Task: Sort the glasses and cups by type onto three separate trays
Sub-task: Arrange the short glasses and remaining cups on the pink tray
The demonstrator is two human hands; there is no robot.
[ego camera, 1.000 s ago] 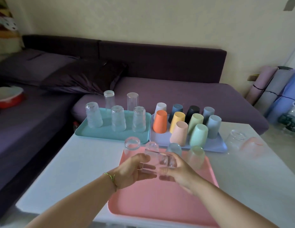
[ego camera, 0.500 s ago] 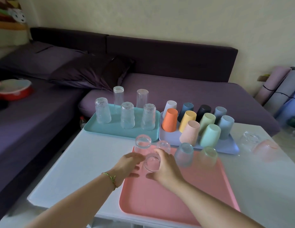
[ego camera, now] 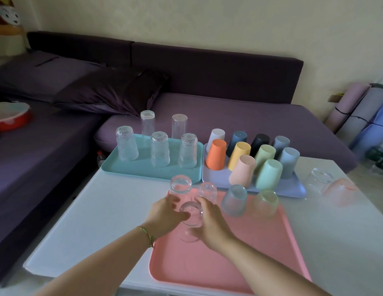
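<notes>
Both hands hold a short clear tumbler upside down on the pink tray. My left hand grips its left side and my right hand grips its right side. Behind it on the pink tray stand two clear tumblers, a bluish tumbler and a greenish one, all inverted. The teal tray carries several tall clear glasses. The lavender tray holds several coloured plastic cups.
A clear tumbler and a pinkish tumbler stand on the white table at the right. A purple sofa runs behind the table, a red bowl lies at the left, and rolled mats lean at the right.
The tumbler between my hands has come down from mid-air onto the pink tray, base up. Both hands lowered with it and stay around it.
</notes>
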